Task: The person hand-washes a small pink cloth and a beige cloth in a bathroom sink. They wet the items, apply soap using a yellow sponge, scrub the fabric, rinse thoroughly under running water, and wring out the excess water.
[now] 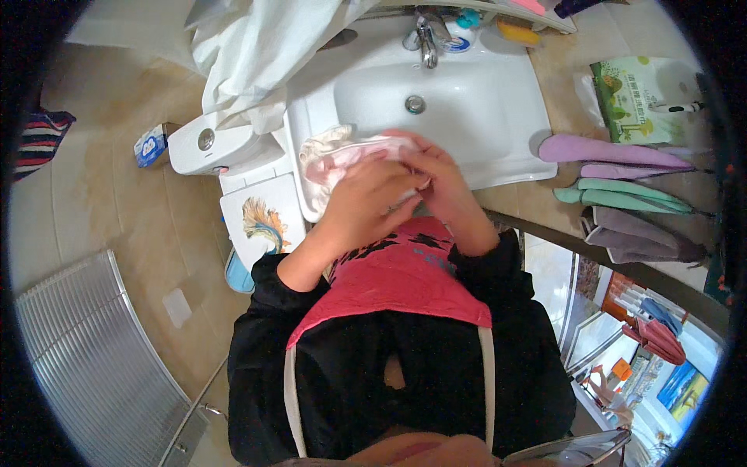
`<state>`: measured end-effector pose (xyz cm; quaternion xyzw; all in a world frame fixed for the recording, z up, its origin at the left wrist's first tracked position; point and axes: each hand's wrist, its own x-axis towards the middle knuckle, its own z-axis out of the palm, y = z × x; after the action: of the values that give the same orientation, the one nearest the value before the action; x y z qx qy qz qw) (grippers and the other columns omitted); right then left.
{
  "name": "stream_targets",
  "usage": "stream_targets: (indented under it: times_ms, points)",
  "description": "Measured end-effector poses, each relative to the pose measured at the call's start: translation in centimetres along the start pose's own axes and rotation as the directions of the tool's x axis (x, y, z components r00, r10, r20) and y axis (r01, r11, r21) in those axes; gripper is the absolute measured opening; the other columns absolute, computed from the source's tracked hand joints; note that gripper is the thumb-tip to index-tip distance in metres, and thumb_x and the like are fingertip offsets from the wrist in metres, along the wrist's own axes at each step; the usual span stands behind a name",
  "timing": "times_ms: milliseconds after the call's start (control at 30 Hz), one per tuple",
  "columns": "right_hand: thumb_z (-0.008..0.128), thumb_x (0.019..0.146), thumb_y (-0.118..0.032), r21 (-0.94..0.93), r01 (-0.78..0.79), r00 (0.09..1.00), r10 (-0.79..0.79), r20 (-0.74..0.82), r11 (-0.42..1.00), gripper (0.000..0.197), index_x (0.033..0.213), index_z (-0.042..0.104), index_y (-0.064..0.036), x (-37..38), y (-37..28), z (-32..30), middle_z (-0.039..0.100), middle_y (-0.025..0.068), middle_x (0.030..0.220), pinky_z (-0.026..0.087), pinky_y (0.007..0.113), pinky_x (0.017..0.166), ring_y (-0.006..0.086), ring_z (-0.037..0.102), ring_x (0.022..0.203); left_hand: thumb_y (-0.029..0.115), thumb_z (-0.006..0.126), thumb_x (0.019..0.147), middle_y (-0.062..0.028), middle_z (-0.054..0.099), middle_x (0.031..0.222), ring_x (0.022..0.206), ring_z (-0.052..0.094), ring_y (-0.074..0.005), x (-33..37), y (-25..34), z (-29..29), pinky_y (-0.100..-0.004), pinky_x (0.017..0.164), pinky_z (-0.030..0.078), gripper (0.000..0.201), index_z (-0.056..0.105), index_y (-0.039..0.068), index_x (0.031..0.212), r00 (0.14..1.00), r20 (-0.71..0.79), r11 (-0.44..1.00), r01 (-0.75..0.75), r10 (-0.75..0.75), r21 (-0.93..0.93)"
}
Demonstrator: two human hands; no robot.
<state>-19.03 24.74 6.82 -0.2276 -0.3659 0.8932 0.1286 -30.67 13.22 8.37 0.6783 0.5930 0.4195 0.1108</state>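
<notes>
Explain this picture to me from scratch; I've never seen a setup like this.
There is no machine here, just a person's two bare hands. The single picture comes from a wide fisheye camera worn on the head, looking down, so straight edges bend toward the rim. Picture left is the person's left.

The left hand and right hand hold a pale cloth between them, over the near left part of a white sink. The exact grip is partly hidden by the fingers. At the sink's far edge stand a metal tap and a bottle with a teal top. Below the hands is the person's red apron. A toilet stands to the left; cloths hang on the right, including a purple one.
</notes>
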Motion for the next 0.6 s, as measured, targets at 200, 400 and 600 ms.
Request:
stream_targets:
  times_ms: [200,400,600]
  points:
    - [0.047,0.093,-0.027,0.134,0.083,0.996,-0.079,-0.034,0.988,0.039,0.118,0.052,0.0032,1.8,-5.0,-5.6,0.062,0.0070,0.100,0.047,0.028,0.079,0.0147,0.060,0.091,0.024,0.065,0.082,-0.0115,0.040,0.126,0.109,0.048,-0.0221,3.8,-4.8,4.3,-0.0319,0.090,0.040,0.058,0.034,0.005,0.128,0.528,-0.051,0.333,0.454,-0.848,-0.826]
    - [0.048,0.094,-0.030,-0.562,-0.021,0.964,-0.131,-0.230,0.827,0.036,0.101,0.064,0.0014,4.3,-8.0,-13.2,0.064,0.0061,0.093,0.044,0.025,0.077,0.0125,0.059,0.086,0.026,0.060,0.088,-0.0025,0.062,0.087,0.077,0.056,-0.0096,8.5,-7.8,10.3,-0.0242,0.070,0.045,0.030,0.056,0.002,0.104,0.598,0.200,0.301,0.630,-0.776,-0.716]
    - [0.057,0.089,-0.029,-0.858,0.099,0.944,-0.321,-0.079,0.505,0.028,0.088,0.065,-0.0014,5.5,-10.0,-17.4,0.059,0.0041,0.068,0.042,0.025,0.060,0.0079,0.050,0.064,0.035,0.064,0.081,-0.0086,0.062,0.093,0.080,0.058,-0.0180,10.4,-9.3,9.9,-0.0276,0.071,0.047,0.031,0.063,0.009,0.098,0.813,-0.160,0.823,0.526,-0.560,-0.213]
